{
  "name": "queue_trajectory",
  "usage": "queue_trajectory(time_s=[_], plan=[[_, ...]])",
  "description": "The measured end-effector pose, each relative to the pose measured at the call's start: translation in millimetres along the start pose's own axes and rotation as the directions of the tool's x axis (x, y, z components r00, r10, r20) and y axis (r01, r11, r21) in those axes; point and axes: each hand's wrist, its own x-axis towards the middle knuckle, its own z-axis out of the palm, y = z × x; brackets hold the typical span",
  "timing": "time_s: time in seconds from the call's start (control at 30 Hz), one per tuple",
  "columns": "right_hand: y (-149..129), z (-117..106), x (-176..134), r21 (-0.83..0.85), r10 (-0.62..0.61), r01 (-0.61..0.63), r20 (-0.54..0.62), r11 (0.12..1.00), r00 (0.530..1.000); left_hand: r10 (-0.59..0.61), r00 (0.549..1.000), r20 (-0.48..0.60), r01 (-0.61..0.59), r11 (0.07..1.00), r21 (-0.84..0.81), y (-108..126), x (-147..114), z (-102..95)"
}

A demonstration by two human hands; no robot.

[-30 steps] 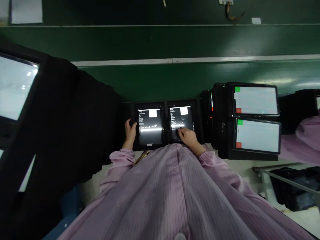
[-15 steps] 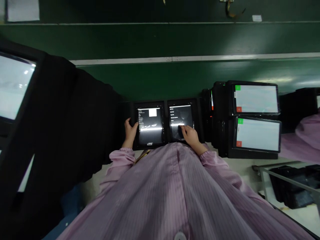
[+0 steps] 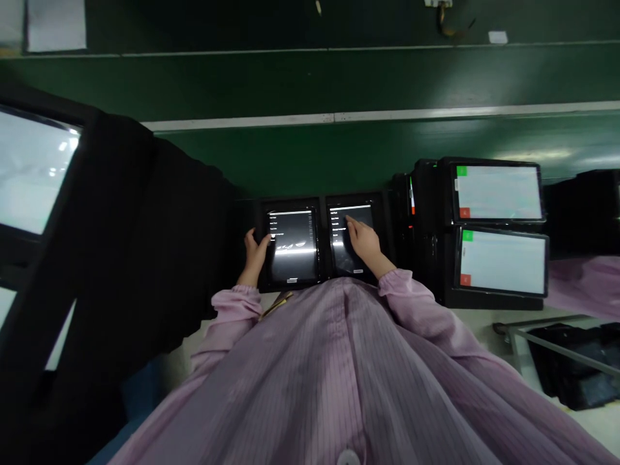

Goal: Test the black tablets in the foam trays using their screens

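Two tablets in black holders lie side by side before me, both showing dark screens with short white menu lines. At the outer edge of the left tablet point(image 3: 293, 265) is my left hand point(image 3: 254, 257), its fingers apart and the thumb at the screen's left side. My right hand point(image 3: 365, 242) is over the right tablet point(image 3: 343, 258). Its index finger points at the upper menu lines, with the other fingers partly curled. Nothing is held in it. Whether the fingertip touches the glass I cannot tell.
On the right, two tablets with white screens point(image 3: 498, 192) sit on black stands. Large black stands point(image 3: 188, 226) crowd the left side. A green work surface point(image 3: 290, 155) runs behind everything. At far right are another person's pink sleeve point(image 3: 581, 281) and a metal-framed cart point(image 3: 557, 342).
My right hand has moved up the right tablet's screen. The left screen has switched from a text page with a white box to a menu list. My left hand has barely shifted.
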Motion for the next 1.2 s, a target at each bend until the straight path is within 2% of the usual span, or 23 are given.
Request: queue_trajectory(time_s=[0.1,0.2,0.43,0.6,0.93,1.03,1.2], plan=[[-4.7,-1.3,6.8,0.001,0.029,-0.029,0.006,1.000,1.000,-0.048,0.999,-0.023,0.047,0.999,-0.002,8.8,11.1,2.3],[-1.6,-3.2,1.1,0.027,0.023,-0.023,-0.009,0.999,1.000,-0.081,0.996,-0.048,0.081,0.997,0.002,17.4,24.2,8.6],[29.7,-3.6,-28.6,0.125,0.018,-0.009,-0.073,0.992,0.997,-0.096,0.990,-0.099,0.098,0.995,0.017,21.9,38.3,19.8],[40.5,2.0,-34.2,0.163,-0.006,0.021,-0.094,0.986,0.996,-0.062,0.994,-0.092,0.062,0.998,0.001,14.0,30.0,13.5],[28.8,10.1,-21.5,0.129,-0.032,0.037,-0.043,0.991,0.999,-0.050,0.996,-0.067,0.051,0.999,0.017,-16.7,-17.9,-6.6],[28.6,10.1,-17.7,0.123,-0.020,0.025,-0.041,0.992,0.999,-0.059,0.995,-0.080,0.061,0.998,0.026,-17.9,-18.0,-7.2],[31.3,9.6,-20.5,0.146,-0.031,0.041,-0.067,0.988,0.997,-0.058,0.991,-0.120,0.063,0.997,0.034,-9.4,2.3,-0.4]])
